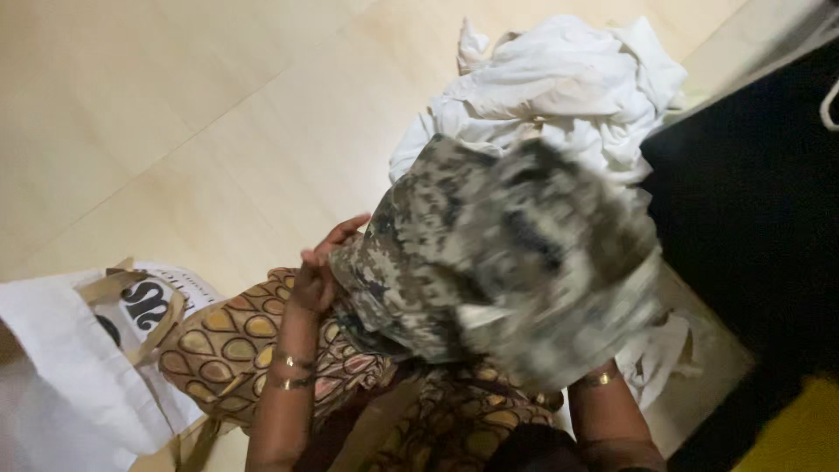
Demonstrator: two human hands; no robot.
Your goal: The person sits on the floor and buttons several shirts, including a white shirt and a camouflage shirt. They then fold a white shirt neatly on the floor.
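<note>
hands: 1 in view (316, 278) – the other hidden | camo garment: 1 (489, 253) | white cloth heap: 1 (551, 87) | tote bag: 1 (79, 350) – white, tan handles | bangles: 2 on left wrist (291, 371), 1 on right (601, 378)

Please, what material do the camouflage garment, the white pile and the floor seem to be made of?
Camouflage garment: probably woven cotton-type cloth, matte; it folds and drapes, though motion blur hides the weave. White pile: soft, thin fabric, matte, heavily crumpled. Floor: smooth pale tile or stone-like slabs, slightly glossy, with thin joint lines.
</note>
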